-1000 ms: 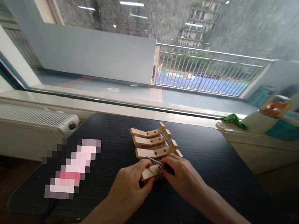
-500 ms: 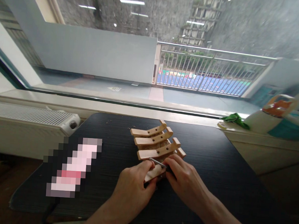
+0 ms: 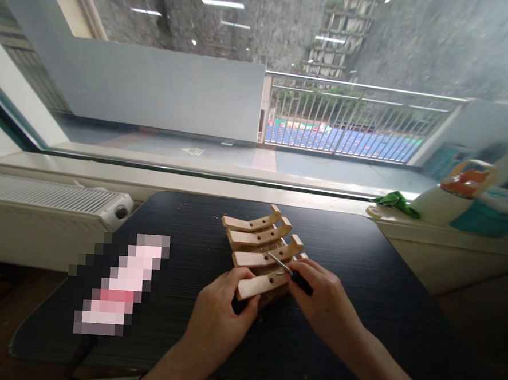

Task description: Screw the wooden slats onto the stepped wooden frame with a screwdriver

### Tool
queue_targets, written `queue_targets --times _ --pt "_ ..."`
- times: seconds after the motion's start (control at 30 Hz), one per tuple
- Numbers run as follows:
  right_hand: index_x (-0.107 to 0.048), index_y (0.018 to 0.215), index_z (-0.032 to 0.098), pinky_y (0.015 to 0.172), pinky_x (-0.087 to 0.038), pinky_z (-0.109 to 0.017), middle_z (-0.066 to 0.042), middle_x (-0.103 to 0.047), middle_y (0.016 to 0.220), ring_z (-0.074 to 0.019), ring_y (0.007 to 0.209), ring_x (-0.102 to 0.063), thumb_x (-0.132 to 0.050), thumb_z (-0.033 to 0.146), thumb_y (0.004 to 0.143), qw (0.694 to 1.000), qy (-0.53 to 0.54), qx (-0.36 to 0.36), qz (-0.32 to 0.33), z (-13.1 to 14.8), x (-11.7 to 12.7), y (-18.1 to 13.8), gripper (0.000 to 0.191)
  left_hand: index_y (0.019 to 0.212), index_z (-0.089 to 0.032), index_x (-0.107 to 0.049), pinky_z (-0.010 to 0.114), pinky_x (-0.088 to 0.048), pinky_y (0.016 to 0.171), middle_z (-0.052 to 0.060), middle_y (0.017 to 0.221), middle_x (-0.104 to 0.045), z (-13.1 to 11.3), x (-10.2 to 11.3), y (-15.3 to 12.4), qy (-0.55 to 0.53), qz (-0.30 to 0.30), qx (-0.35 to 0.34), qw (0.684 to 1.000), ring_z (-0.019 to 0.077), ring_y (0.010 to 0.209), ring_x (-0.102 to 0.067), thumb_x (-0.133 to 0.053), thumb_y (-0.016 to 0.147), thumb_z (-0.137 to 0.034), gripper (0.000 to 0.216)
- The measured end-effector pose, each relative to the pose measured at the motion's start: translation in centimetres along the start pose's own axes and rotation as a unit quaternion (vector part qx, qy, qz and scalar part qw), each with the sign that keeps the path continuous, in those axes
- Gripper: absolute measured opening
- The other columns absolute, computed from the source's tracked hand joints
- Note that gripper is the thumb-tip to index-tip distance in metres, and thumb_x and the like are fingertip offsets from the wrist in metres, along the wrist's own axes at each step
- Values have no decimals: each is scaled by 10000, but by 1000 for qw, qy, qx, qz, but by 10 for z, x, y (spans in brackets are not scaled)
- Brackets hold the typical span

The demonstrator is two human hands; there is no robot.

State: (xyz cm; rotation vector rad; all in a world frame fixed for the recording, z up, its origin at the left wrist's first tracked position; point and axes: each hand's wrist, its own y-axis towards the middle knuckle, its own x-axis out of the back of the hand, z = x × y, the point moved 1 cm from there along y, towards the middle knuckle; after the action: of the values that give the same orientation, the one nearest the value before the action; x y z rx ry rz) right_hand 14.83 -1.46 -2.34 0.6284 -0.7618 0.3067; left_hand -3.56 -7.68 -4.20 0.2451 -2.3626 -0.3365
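Observation:
Several light wooden hooks (image 3: 251,237), each with an upturned right end and dark holes, lie side by side across a rough brown wooden base (image 3: 273,298). My left hand (image 3: 223,305) is closed around the left end of the nearest wooden hook (image 3: 256,286), thumb in front and fingers behind. In my right hand (image 3: 319,288) is a screwdriver (image 3: 300,282) with a black handle. Its thin metal shaft points up and left, the tip appearing over the second-nearest hook by a hole; contact is unclear. My right fingers are at the nearest hook's right end, hiding it.
The black table (image 3: 178,300) carries a pixelated pink object (image 3: 123,279) on its left. A radiator (image 3: 51,200) stands beyond the left edge. Along the window sill at right are a green cloth (image 3: 394,203) and a white container (image 3: 438,198).
The screwdriver has swung from lying across the nearest hook to pointing up-left over the second-nearest one. My right hand has shifted slightly right, uncovering more of the nearest hook.

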Motion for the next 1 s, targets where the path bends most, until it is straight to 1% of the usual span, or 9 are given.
queue_targets --times 0.23,0.43,0.6,0.7,0.77,0.83,0.9,0.93,1.0 --pt "-629 849 188 715 -470 -279 -39 -677 879 -183 796 -633 -555 33 763 998 -23 -15 57 1 -11 3 191 920 -217 -582 294 -526 712 6 864 -702 -2 0 0 11 -22 -22 999 178 776 -672 -567 726 -164 202" --pt "-627 824 181 702 -464 -267 -37 -670 850 -171 777 -623 -556 28 767 998 -11 -21 50 1 -16 2 179 915 -217 -595 289 -528 683 7 862 -702 -3 0 1 9 -19 -27 999 171 746 -667 -573 737 -171 185" --pt "-639 805 189 715 -468 -264 -32 -663 857 -168 786 -616 -564 3 729 997 -9 -35 65 4 -18 0 214 911 -217 -590 299 -537 684 2 855 -695 -2 -1 1 16 -12 -18 1000 175 743 -663 -583 722 -149 200" --pt "-660 814 192 731 -472 -263 -37 -654 876 -167 808 -609 -571 2 718 997 -4 -34 67 5 -19 -1 230 982 -215 -579 293 -546 684 8 896 -697 -1 -1 -1 26 -16 -23 999 175 766 -665 -600 726 -143 267" --pt "-672 816 193 731 -477 -262 -42 -650 881 -167 810 -609 -578 17 725 998 3 -33 56 6 -19 -2 219 1062 -209 -558 302 -551 723 27 954 -691 -2 1 -5 46 -39 -55 997 184 823 -661 -616 739 -158 331" --pt "-677 829 194 728 -482 -260 -40 -658 877 -163 807 -614 -576 31 741 999 20 -32 37 6 -20 -3 210 1094 -205 -546 333 -535 817 52 1025 -668 -5 6 -9 79 -89 -107 987 203 930 -633 -609 769 -170 333" --pt "-674 840 196 728 -486 -260 -34 -671 864 -159 800 -623 -563 48 767 999 40 -33 15 7 -22 -4 198 1057 -205 -566 359 -501 878 65 1048 -644 -10 10 -14 113 -138 -152 972 215 994 -589 -584 801 -158 261" --pt "-668 835 194 725 -487 -262 -32 -676 854 -159 793 -626 -559 58 778 998 46 -35 4 7 -23 -4 184 1031 -202 -580 363 -490 883 66 1037 -638 -13 11 -15 125 -151 -167 966 216 997 -573 -573 813 -146 225" --pt "-652 824 190 709 -490 -269 -30 -680 821 -163 765 -629 -561 78 786 998 46 -45 -20 6 -25 -5 149 985 -197 -605 363 -477 867 59 985 -641 -19 11 -17 138 -149 -184 962 213 972 -557 -560 825 -125 181"
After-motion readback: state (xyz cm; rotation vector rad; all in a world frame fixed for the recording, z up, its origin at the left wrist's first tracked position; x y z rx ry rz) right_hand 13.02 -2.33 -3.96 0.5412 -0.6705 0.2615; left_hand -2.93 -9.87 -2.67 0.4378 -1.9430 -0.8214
